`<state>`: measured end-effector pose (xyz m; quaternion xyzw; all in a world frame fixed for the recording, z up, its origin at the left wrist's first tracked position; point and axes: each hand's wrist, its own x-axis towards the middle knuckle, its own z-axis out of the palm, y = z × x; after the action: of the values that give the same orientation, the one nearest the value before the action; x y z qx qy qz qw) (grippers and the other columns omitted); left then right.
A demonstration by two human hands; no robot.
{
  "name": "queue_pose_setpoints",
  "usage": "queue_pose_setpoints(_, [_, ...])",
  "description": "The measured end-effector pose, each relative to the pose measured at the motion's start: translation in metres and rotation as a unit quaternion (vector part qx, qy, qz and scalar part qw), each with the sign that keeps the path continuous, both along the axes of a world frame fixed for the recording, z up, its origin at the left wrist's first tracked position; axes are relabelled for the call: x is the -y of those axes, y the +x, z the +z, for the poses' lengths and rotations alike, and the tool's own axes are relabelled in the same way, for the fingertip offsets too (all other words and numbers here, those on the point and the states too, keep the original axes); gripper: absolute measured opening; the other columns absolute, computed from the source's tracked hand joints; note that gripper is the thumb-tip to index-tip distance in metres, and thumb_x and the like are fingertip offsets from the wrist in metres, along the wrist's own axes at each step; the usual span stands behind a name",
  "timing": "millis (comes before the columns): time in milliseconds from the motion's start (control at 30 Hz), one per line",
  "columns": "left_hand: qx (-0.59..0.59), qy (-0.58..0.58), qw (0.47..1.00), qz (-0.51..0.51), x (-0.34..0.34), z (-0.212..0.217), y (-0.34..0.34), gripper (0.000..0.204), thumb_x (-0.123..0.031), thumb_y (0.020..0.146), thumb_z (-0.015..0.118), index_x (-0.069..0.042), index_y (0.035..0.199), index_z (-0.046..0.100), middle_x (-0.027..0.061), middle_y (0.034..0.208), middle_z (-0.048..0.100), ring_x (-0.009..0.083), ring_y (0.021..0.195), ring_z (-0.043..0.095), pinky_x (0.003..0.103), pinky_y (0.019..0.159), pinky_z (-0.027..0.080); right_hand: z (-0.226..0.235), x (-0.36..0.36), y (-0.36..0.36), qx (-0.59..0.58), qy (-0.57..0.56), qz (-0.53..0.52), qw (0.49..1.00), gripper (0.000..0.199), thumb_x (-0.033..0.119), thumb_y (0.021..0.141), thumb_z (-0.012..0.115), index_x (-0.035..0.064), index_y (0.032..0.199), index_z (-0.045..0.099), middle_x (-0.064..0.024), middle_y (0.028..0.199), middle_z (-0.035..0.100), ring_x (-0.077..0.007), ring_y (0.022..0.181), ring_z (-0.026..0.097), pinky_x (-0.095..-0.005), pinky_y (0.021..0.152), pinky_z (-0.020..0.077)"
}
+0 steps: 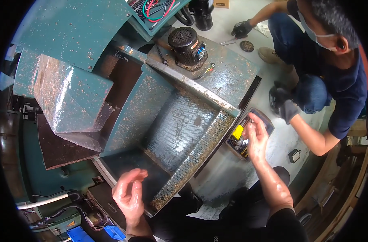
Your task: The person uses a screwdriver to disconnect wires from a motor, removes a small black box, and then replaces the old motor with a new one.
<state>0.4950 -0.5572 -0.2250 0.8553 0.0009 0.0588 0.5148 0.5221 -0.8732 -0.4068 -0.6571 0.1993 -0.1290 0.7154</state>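
My left hand [129, 194] is raised over the near left corner of a green metal trough [131, 107]; its fingers are loosely bent and apart, with nothing seen in them. My right hand [256, 138] hovers past the trough's right edge, above an open dark case [268, 122] with a yellow piece [238, 132] inside. Its fingers are also apart, and no object shows in them. Both hands and wrists look wet. Inside the trough, a perforated metal screen [182, 121] and a perforated ledge [192, 167] carry scattered chips.
A black motor [186, 45] with exposed wires stands on the plate behind the trough. At right, a masked co-worker [341, 88] crouches in dark gloves, one near a pointed tool [228, 42]. A small black box [294, 155] lies on the floor. Chip-covered green panels [71, 28] rise at left.
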Motion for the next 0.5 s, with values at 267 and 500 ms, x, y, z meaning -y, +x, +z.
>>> queue_pose_setpoints(267, [0.021,0.025,0.999,0.011,0.003,-0.001,-0.001,0.023,-0.013,0.092,0.062,0.005,0.107,0.063,0.0163,0.094,0.068,0.0214,0.085,0.066,0.03,0.076,0.051,-0.032,-0.006,-0.015,-0.073,0.012,0.084,0.994,0.032,0.019,0.098,0.055,0.0035,0.126,0.055,-0.0011,0.08,0.061,-0.0078,0.073,0.058,-0.0223,0.067,0.0489])
queue_pose_setpoints(500, [0.033,0.021,0.999,0.018,0.003,-0.003,-0.002,0.022,-0.011,0.091,0.062,0.005,0.106,0.063,0.0159,0.094,0.068,0.0212,0.085,0.066,0.03,0.076,0.051,-0.032,-0.009,-0.017,-0.114,-0.035,0.14,0.983,0.031,0.016,0.097,0.055,0.0008,0.125,0.056,-0.0023,0.08,0.062,-0.009,0.075,0.059,-0.0247,0.069,0.0482])
